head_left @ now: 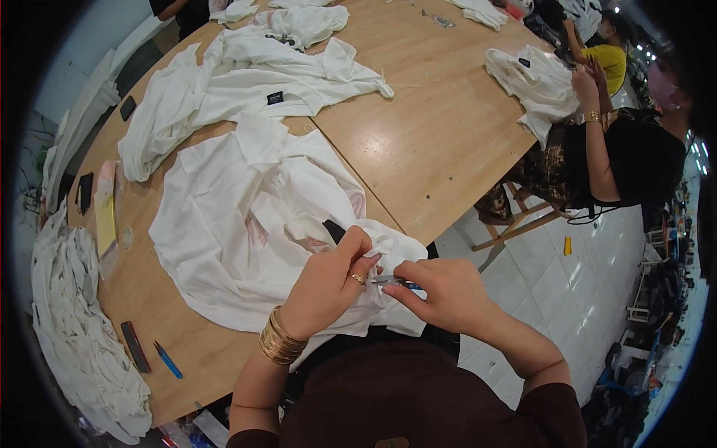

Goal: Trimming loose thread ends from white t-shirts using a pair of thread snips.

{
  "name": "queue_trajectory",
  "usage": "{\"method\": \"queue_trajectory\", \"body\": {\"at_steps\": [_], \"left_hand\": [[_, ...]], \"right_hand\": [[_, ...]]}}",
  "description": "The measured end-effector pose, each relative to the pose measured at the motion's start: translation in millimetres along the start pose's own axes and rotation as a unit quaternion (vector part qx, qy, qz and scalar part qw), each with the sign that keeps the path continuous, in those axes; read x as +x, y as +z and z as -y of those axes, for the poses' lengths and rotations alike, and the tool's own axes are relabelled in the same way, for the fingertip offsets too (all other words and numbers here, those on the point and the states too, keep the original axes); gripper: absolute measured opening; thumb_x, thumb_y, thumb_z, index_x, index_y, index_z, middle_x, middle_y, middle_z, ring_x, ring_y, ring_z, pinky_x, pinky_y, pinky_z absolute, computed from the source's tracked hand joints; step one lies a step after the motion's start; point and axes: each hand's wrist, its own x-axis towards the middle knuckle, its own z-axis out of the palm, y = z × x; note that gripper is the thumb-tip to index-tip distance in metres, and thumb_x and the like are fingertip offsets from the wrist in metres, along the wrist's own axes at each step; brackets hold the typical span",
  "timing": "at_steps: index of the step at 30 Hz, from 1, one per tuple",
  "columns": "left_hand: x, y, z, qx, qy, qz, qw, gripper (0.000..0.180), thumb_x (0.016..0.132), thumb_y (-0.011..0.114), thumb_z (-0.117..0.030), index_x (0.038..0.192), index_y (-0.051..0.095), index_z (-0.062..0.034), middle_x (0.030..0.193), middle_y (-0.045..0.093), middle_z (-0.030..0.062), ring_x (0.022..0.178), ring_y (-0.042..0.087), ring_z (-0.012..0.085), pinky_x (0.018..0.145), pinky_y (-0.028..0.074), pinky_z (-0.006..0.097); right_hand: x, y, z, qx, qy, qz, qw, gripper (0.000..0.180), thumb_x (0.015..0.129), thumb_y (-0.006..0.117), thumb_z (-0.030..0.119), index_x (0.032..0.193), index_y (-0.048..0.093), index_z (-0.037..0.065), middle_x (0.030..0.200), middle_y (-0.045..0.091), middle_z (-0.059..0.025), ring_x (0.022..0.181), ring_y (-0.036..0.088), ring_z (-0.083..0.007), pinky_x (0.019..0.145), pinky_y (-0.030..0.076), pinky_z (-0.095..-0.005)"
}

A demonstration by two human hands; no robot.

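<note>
A white shirt [216, 201] lies bunched on the table's near edge and partly hangs over it toward my lap. My left hand [325, 280], with gold bangles and a ring, pinches a fold of the shirt beside a black label [334, 231]. In my right hand [444, 291] are small thread snips [385, 281] with silver blades and a blue handle. Their blades point left at the pinched cloth, close to my left fingertips. Whether the tips touch a thread is too small to tell.
More white shirts [239, 78] lie at the far left, and a tall pile [75, 321] hangs along the left edge. Blue tweezers [168, 360] and a dark, red-edged bar [135, 346] lie nearby. A seated co-worker [627, 160] at right handles another white shirt [534, 86].
</note>
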Motion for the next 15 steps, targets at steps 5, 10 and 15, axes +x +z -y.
{"method": "queue_trajectory", "body": {"at_steps": [5, 10, 15], "left_hand": [[1.3, 0.8, 3.9, 0.027, 0.008, 0.003, 1.000, 0.007, 0.093, 0.051, -0.006, 0.094, 0.045, -0.0016, 0.079, 0.067, 0.0105, 0.067, 0.066, 0.0161, 0.060, 0.050, 0.026], [2.1, 1.6, 7.3, 0.013, 0.010, -0.002, 1.000, 0.008, 0.093, 0.051, -0.007, 0.094, 0.045, -0.0018, 0.078, 0.067, 0.0098, 0.067, 0.066, 0.0144, 0.059, 0.050, 0.025], [1.9, 2.8, 1.7, -0.004, -0.006, 0.005, 1.000, 0.011, 0.090, 0.052, -0.008, 0.097, 0.044, -0.0041, 0.076, 0.060, 0.0165, 0.070, 0.061, 0.0370, 0.059, 0.046, 0.041]], "right_hand": [[1.0, 0.4, 2.1, -0.017, 0.007, 0.004, 1.000, 0.025, 0.085, 0.062, 0.036, 0.086, 0.063, 0.011, 0.066, 0.062, -0.0026, 0.057, 0.060, -0.0224, 0.048, 0.043, -0.0343], [-1.9, -0.7, 3.0, -0.007, 0.017, -0.005, 1.000, 0.024, 0.085, 0.062, 0.036, 0.086, 0.063, 0.012, 0.065, 0.061, -0.0024, 0.057, 0.060, -0.0221, 0.048, 0.043, -0.0343], [-1.2, 2.4, 2.4, -0.007, 0.009, -0.018, 1.000, 0.027, 0.086, 0.060, 0.037, 0.083, 0.063, 0.011, 0.060, 0.058, -0.0043, 0.054, 0.059, -0.0233, 0.046, 0.043, -0.0353]]}}
